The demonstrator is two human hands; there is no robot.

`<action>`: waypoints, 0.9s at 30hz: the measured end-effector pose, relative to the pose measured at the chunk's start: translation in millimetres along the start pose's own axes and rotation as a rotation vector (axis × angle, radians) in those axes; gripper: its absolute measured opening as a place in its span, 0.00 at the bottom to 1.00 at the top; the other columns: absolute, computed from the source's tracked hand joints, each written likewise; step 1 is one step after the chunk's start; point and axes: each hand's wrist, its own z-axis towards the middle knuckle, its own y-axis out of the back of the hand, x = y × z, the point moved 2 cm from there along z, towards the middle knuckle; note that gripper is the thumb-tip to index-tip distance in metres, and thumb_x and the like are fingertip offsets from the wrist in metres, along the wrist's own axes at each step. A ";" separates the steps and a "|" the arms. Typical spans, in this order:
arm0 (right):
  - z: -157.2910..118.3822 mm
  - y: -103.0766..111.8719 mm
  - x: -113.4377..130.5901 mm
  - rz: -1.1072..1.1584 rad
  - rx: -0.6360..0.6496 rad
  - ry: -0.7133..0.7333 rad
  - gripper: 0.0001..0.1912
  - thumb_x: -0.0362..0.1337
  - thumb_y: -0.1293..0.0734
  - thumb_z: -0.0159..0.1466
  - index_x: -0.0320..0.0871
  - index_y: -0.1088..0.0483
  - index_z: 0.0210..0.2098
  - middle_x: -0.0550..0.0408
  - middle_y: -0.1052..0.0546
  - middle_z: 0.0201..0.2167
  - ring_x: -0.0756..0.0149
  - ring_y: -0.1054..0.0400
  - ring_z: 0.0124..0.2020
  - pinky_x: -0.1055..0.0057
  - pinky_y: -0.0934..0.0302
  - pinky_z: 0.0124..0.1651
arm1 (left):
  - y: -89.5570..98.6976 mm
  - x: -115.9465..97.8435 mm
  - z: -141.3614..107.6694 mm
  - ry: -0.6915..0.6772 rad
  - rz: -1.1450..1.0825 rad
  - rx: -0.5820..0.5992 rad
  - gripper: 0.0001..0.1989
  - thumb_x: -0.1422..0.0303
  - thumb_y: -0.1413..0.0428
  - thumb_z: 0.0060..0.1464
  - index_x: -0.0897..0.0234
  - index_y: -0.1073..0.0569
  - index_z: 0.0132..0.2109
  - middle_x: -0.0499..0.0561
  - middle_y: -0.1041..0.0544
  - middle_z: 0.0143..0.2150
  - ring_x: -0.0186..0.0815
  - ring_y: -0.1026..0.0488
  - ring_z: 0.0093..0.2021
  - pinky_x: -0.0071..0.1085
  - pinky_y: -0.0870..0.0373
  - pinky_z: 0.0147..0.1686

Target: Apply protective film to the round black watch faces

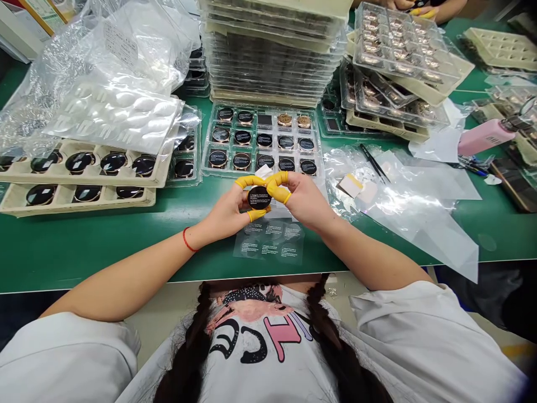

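The left hand [226, 211] and the right hand [304, 200] both grip a round black watch [259, 197] at its edge, above the green tabletop [75, 260]. At 12 o'clock lie a tray of watches [262, 140] and a tall stack of trays [268, 50]. At 2 o'clock is a pink bottle [484, 137]. Another person's hand [398, 4] is at 1 o'clock.

A white short-sleeved cotton T-shirt [268, 347] with pink and black lettering, two long dark braids [188, 358] lying over it, yellow rubber finger cots [277, 190], a thin red string bracelet [185, 239] on the left wrist [199, 236].
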 end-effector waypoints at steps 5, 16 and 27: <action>-0.6 -0.3 1.5 -0.041 -0.018 0.028 0.05 0.36 0.31 0.54 0.42 0.31 0.27 0.57 0.25 0.31 0.68 0.33 0.36 0.65 0.38 0.47 | 0.0 -1.1 -0.6 -0.009 0.003 0.006 0.25 0.67 0.37 0.51 0.59 0.42 0.51 0.49 0.24 0.41 0.34 0.22 0.40 0.35 0.24 0.45; -1.1 -0.5 2.4 -0.066 -0.021 0.038 0.05 0.36 0.31 0.54 0.42 0.31 0.28 0.56 0.24 0.31 0.67 0.33 0.36 0.64 0.38 0.48 | 0.9 3.4 -0.1 0.000 -0.021 0.001 0.26 0.67 0.37 0.50 0.59 0.41 0.51 0.48 0.24 0.41 0.33 0.22 0.40 0.34 0.24 0.45; -2.0 -1.4 3.5 -0.091 -0.032 0.042 0.04 0.35 0.32 0.54 0.42 0.32 0.28 0.55 0.25 0.33 0.66 0.32 0.38 0.63 0.39 0.49 | 0.9 3.4 -0.7 0.014 -0.046 -0.001 0.25 0.68 0.37 0.51 0.60 0.41 0.52 0.50 0.24 0.42 0.33 0.21 0.40 0.32 0.24 0.44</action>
